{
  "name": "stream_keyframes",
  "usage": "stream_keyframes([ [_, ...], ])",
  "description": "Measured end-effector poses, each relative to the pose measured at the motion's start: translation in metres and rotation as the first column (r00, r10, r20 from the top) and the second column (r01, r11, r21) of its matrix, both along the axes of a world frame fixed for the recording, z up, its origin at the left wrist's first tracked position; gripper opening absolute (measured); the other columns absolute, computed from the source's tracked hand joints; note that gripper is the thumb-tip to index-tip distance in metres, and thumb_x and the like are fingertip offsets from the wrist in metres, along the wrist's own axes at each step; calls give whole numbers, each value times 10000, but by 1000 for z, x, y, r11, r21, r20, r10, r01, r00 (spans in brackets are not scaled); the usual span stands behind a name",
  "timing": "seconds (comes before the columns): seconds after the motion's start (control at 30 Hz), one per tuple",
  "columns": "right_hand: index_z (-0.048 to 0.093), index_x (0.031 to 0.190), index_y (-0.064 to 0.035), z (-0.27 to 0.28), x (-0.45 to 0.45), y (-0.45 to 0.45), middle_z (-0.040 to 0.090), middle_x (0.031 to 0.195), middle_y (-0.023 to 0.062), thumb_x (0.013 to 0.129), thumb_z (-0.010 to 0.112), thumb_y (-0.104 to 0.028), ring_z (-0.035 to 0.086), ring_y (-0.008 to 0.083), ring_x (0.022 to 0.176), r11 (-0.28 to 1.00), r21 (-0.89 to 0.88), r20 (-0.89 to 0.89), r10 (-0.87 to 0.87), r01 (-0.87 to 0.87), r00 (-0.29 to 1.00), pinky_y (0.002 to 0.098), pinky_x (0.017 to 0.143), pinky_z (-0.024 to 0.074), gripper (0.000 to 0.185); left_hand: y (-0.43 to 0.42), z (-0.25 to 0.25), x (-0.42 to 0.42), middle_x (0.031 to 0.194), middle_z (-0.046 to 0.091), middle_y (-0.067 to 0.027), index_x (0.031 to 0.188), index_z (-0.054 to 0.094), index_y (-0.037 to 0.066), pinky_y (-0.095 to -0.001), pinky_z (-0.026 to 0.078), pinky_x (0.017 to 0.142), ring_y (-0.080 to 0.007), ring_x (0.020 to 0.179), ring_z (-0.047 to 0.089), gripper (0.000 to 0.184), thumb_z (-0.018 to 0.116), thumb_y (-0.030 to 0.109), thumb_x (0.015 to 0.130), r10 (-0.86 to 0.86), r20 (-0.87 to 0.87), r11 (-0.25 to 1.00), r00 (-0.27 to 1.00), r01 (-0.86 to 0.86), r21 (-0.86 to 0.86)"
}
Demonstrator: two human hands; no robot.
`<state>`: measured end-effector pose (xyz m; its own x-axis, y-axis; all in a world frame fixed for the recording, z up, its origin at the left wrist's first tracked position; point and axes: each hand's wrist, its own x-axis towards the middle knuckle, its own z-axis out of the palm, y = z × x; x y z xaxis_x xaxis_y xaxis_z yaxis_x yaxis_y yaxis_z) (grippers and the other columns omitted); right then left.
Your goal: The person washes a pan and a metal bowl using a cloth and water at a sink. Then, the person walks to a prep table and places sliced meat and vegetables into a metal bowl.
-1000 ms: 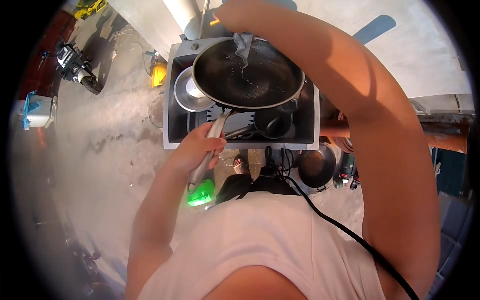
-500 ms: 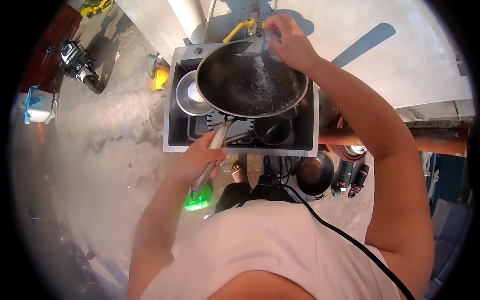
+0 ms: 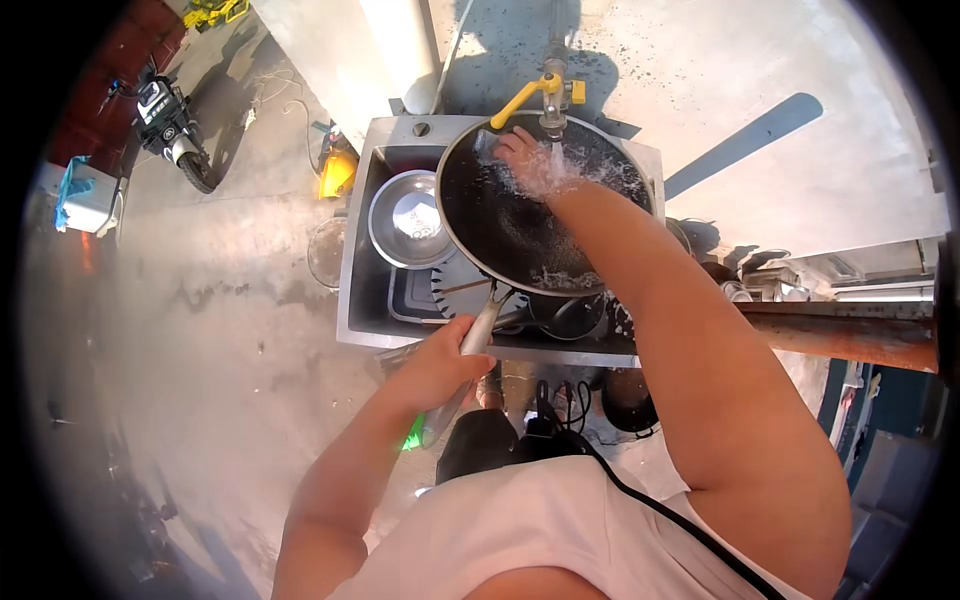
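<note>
My left hand (image 3: pixel 450 362) is wrapped round the handle of a large dark pan (image 3: pixel 520 235), which is held over the sink (image 3: pixel 365 290). Inside the pan, near its upper left, my right hand (image 3: pixel 528 165) presses a greyish cloth (image 3: pixel 486 147) to the surface. Water runs from the tap (image 3: pixel 552 105) with a yellow lever onto the right hand and wrist and splashes across the pan. Beneath and beside the pan, the sink holds a metal bowl (image 3: pixel 412 219) and a smaller black pan (image 3: pixel 572 317).
A pale wall (image 3: pixel 690 60) rises behind the sink, with a white pipe (image 3: pixel 402 45). An orange-brown beam (image 3: pixel 850 335) is at right. Another dark pan (image 3: pixel 628 400) lies below the sink. A yellow object (image 3: pixel 338 173) and a motorbike (image 3: pixel 170 130) stand left.
My right hand has come down from the tap area into the pan with the cloth. Water now pours strongly and splashes. The view has shifted, showing more of the tap.
</note>
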<state>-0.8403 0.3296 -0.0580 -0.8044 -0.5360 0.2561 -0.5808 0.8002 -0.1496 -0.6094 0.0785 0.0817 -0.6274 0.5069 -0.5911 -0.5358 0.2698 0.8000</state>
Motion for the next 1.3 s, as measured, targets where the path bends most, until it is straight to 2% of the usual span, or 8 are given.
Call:
stream_keyframes([
  [0.17, 547, 1137, -21, 81, 77, 77, 483, 1223, 134, 851, 508, -166, 495, 280, 1146, 631, 772, 182, -339, 80, 923, 388, 892, 461, 323, -2, 14, -5, 650, 485, -59, 1024, 446, -11, -247, 361, 390, -130, 396, 470, 301, 571, 53, 758, 57, 172, 991, 983, -76, 110],
  [0.33, 435, 1205, 34, 118, 135, -23, 468, 1199, 295, 805, 552, -182, 506, 411, 1105, 943, 312, 822, -206, -118, 532, 446, 938, 406, 469, -1, 11, -9, 646, 488, -63, 1024, 437, -9, -246, 355, 374, -137, 382, 460, 315, 577, 62, 751, 48, 266, 960, 963, -118, 253],
  [0.5, 431, 1127, 10, 49, 29, -72, 444, 1184, 255, 792, 598, -139, 452, 422, 1112, 896, -361, 374, -115, 259, 920, 429, 941, 393, 403, 1, 17, -9, 647, 489, -64, 1018, 436, 1, -264, 360, 383, -139, 388, 467, 308, 576, 67, 752, 15, 239, 981, 971, -60, 183],
  [0.6, 508, 1110, -44, -27, -21, 32, 583, 964, 177, 810, 611, -238, 586, 300, 940, 720, 583, -160, -353, 377, 922, 440, 806, 465, 372, 3, 21, -9, 672, 503, -68, 1028, 437, -1, -270, 368, 400, -135, 416, 481, 326, 586, 93, 753, 7, 213, 987, 977, -41, 152],
  [0.77, 469, 1160, 32, -3, -23, -5, 508, 1165, 255, 918, 423, -396, 528, 419, 1048, 348, -234, 447, -791, 908, 418, 433, 872, 449, 494, 7, 25, -8, 702, 512, -66, 1043, 437, -2, -274, 391, 412, -134, 434, 485, 336, 585, 104, 760, -30, 172, 998, 985, 19, 63],
  [0.97, 556, 1110, -32, 51, 60, -101, 597, 1006, 207, 866, 481, -270, 566, 286, 975, 486, -684, 672, 129, 544, 730, 342, 875, 409, 348, 4, 33, -11, 654, 494, -60, 1009, 451, 6, -266, 385, 401, -138, 416, 478, 282, 573, 82, 767, -8, 144, 1000, 990, 8, 0],
  [1.17, 612, 1056, -98, 137, 163, 42, 552, 1014, 156, 798, 555, -260, 519, 291, 1019, 998, 33, 828, -55, 50, 558, 384, 888, 426, 309, -5, 37, -13, 633, 493, -61, 1005, 454, 4, -252, 351, 385, -136, 387, 452, 274, 564, 53, 759, 54, 224, 994, 973, -73, 79],
  [1.3, 605, 1015, -77, 92, 116, 79, 492, 1143, 148, 756, 610, -212, 449, 329, 1085, 789, 548, -68, -288, 277, 955, 408, 924, 414, 292, -3, 38, -13, 626, 487, -64, 1007, 449, -2, -252, 351, 384, -142, 384, 448, 280, 564, 52, 757, 49, 245, 992, 968, -76, 102],
])
